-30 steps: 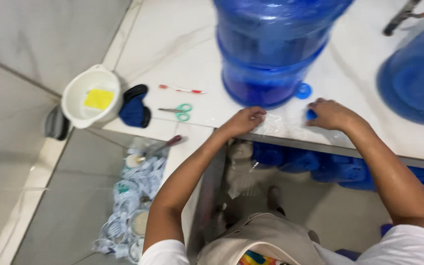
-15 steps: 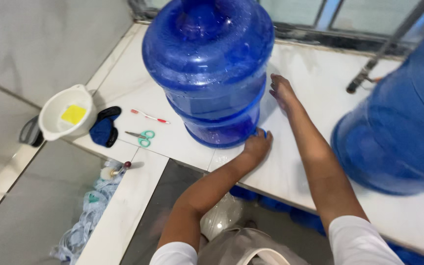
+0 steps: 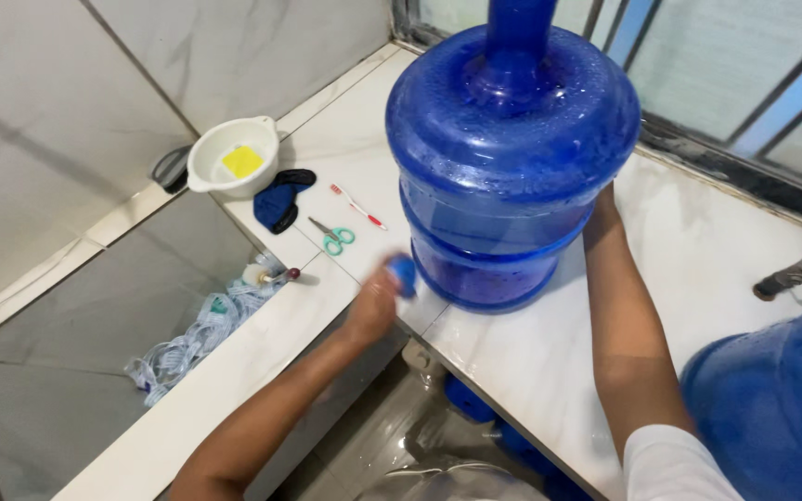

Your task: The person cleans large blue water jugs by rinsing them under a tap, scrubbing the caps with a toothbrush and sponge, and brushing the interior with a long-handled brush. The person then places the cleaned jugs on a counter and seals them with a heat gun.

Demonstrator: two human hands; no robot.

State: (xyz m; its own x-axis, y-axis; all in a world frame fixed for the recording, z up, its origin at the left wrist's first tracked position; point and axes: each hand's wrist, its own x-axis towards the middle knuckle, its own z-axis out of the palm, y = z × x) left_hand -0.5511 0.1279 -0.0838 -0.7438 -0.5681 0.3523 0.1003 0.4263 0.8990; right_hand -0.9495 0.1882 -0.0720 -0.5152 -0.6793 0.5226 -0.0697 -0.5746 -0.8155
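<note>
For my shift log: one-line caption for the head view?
Left hand holds small blue cap beside upright blue water jug; right hand behind it.

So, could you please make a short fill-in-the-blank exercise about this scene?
1. The left hand holds a small ____ cap.
2. The right hand rests against the big blue ____.
3. The green-handled scissors lie on the ____ counter.
4. A yellow sponge sits in the white ____.

Missing words: blue; bottle; white; bowl
</note>
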